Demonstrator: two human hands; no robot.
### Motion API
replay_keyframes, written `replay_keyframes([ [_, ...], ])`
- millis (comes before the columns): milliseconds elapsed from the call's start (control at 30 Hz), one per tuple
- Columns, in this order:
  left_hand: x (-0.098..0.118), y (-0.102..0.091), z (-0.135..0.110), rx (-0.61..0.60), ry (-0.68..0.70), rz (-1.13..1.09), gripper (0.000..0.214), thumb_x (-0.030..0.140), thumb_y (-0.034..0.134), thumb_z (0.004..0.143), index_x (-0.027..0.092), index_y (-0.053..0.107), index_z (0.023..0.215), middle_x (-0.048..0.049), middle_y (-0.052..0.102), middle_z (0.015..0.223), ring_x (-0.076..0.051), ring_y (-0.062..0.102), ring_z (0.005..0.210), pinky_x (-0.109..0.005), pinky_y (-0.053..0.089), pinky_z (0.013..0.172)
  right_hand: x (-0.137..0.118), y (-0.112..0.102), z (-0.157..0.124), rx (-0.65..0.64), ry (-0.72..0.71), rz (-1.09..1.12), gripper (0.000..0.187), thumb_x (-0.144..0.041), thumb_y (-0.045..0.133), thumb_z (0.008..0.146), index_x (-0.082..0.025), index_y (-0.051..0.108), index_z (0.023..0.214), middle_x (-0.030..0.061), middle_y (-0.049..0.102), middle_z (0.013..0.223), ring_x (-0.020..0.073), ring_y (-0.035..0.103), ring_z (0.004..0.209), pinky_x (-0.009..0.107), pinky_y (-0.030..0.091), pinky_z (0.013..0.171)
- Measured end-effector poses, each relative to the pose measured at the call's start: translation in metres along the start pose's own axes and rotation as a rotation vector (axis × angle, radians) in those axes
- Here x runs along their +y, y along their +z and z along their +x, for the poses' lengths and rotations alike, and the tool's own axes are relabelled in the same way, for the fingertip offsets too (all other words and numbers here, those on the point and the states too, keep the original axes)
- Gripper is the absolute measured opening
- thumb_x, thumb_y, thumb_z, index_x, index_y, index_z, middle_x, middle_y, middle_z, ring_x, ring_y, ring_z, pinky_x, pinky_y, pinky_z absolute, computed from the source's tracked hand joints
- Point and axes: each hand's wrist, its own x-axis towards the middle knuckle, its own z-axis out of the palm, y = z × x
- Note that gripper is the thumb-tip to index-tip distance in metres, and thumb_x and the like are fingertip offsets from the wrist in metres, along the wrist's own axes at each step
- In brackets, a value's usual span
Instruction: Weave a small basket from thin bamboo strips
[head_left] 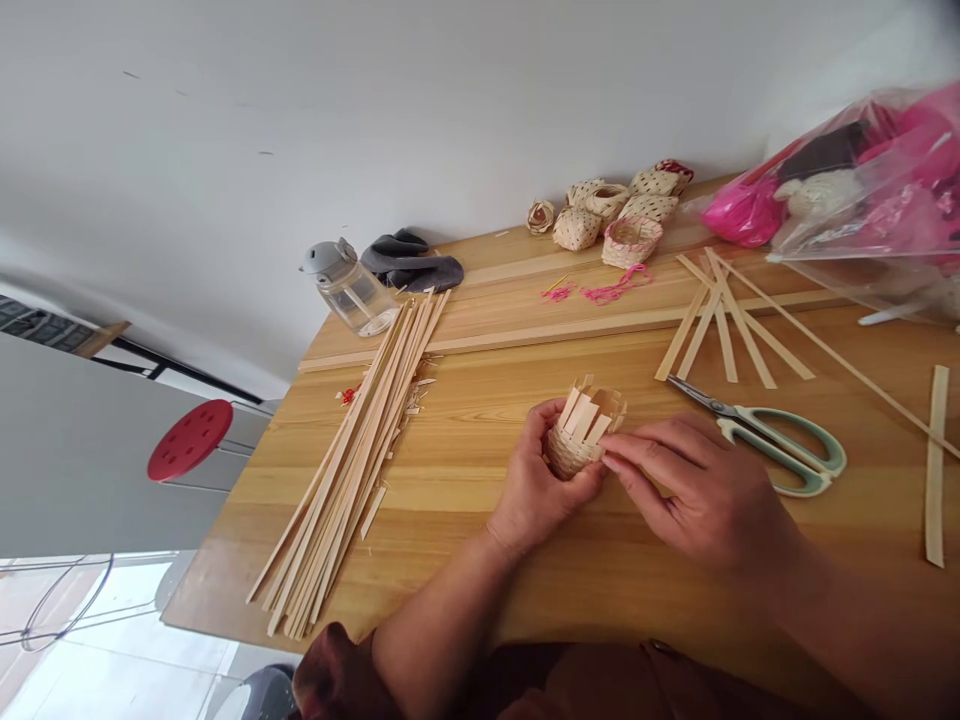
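Note:
A small half-woven basket (581,428) of pale straw strips lies on its side on the wooden table (465,480), loose strip ends sticking up from its rim. My left hand (536,480) is wrapped round its woven base. My right hand (694,485) pinches the strips at its rim with the fingertips. Both forearms reach in from the near edge.
A long bundle of straw strips (352,470) lies to the left. Green-handled scissors (772,440) and several loose strips (727,320) lie to the right. Finished small baskets (615,215), pink thread (611,290), a glass jar (352,290), grey cloth (412,262) and a plastic bag (862,190) sit at the back. A red stool (189,438) stands beyond the left edge.

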Motion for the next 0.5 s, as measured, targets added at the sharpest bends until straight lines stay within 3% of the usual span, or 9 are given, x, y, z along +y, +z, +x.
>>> replay_keyframes([
  [267,-0.0018,-0.0037,0.0,-0.033,0.08,0.134,0.062,0.025,0.079,0.083,0.022,0.048,0.137,-0.0092,0.063,0.13,-0.022,0.062,0.115,-0.033,0.049,0.102,0.0011,-0.0057,-0.0017,0.007,-0.018,-0.117,0.024,-0.01,0.075,0.087,-0.019,0.074,0.11,0.0098,0.07,0.095,0.0248,0.062,0.081,0.042,0.053,0.077],
  [500,-0.0005,-0.0003,-0.0021,-0.08,0.075,0.077,0.067,0.033,0.083,0.081,0.023,0.047,0.137,-0.01,0.063,0.131,-0.023,0.061,0.117,-0.034,0.049,0.102,-0.0004,-0.0008,0.0022,0.035,0.065,0.01,0.01,-0.009,0.069,0.091,-0.019,0.068,0.091,0.0077,0.065,0.09,0.0241,0.059,0.082,0.041,0.052,0.077],
])
